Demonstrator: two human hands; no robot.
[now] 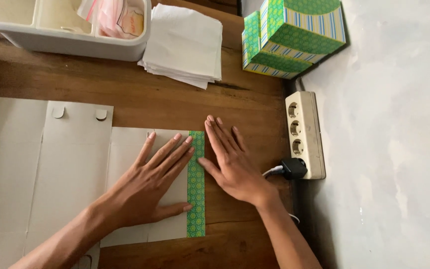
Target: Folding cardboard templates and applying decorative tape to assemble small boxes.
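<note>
A flattened cardboard box blank point(51, 169) lies grey side up on the wooden table point(165, 99). Along its right edge a narrow flap point(196, 209) is folded over, showing a green patterned face. My left hand point(150, 184) lies flat with spread fingers on the blank, its fingertips at the green flap. My right hand point(230, 159) lies flat on the table just right of the flap, its thumb touching the flap's edge. Neither hand grips anything.
A stack of white paper sheets point(185, 45) lies at the back, next to a white compartment tray point(70, 42) with a plastic bag. Two folded green patterned boxes point(289, 37) stand at the back right. A power strip point(304, 134) with a black plug point(292, 168) lies along the wall.
</note>
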